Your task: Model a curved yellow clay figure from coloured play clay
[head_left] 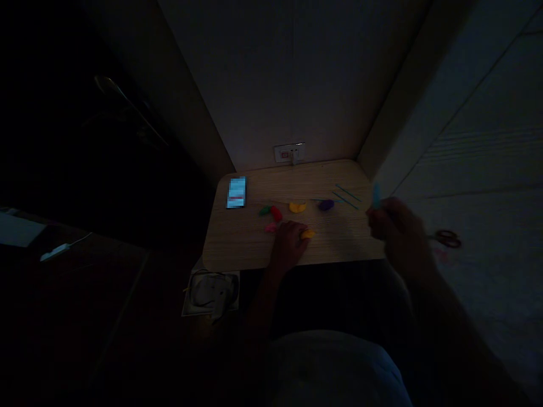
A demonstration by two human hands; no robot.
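My left hand [289,243] rests on the small wooden table [237,243], its fingers closed on an orange-yellow clay-like lump [309,233]. My right hand [394,229] is raised at the table's right edge, shut on a pale blue narrow object [376,195] that points up; it is blurred. Beyond my left hand lie a yellow curved lump [297,207], a red lump [276,213] and a green one [264,210]. A pink piece [270,227] sits beside my left hand. Farther right is a purple lump [326,204] with a thin stick by it.
Two thin bluish sticks [345,199] lie at the table's right. A lit phone [236,193] is at the far left corner. A wall socket [289,152] is behind. Dark-handled scissors [447,238] lie on a light surface at right. A box of cables [212,294] stands below left.
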